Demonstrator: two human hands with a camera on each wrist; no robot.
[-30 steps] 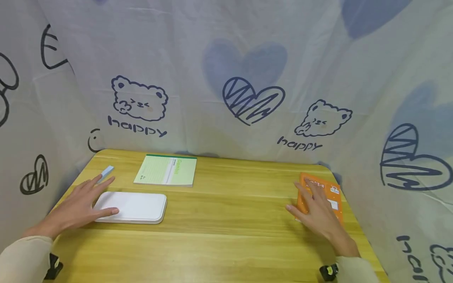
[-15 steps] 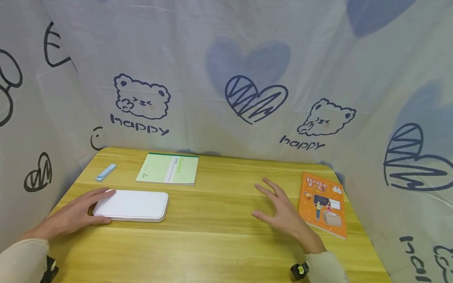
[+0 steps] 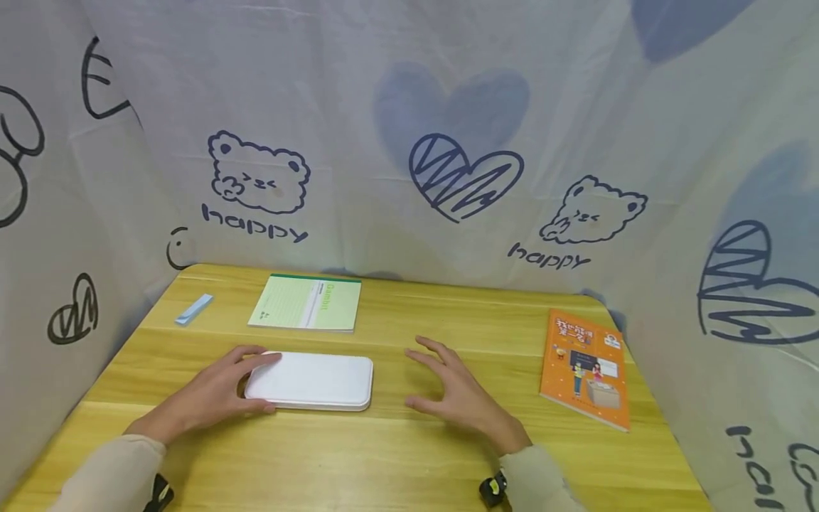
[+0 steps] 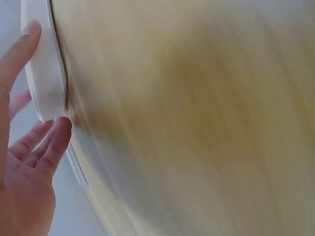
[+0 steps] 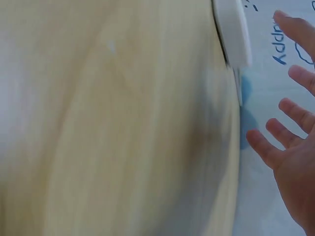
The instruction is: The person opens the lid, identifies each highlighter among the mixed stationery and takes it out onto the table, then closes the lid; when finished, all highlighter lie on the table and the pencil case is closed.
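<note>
A flat white case (image 3: 313, 380) with rounded corners lies lengthwise across the wooden table, left of centre. My left hand (image 3: 205, 398) grips its left end, thumb along the near edge and fingers at the far edge. In the left wrist view, the thumb and fingers of the left hand (image 4: 29, 187) stand on either side of the end of the case (image 4: 47, 73). To the right of the case hovers my right hand (image 3: 461, 391), apart from it, fingers spread and holding nothing. The right wrist view has the spread fingers of this hand (image 5: 300, 182) beyond the table's edge line.
A pale green notebook (image 3: 307, 304) lies at the back, left of centre. Left of it is a small light blue bar (image 3: 194, 310). An orange book (image 3: 585, 370) with a cartoon cover lies near the right edge. A printed curtain (image 3: 358, 142) surrounds the table (image 3: 358, 469).
My left hand has come down onto the white case, taken hold of its left end and moved it right. My right hand has moved left, away from the orange book.
</note>
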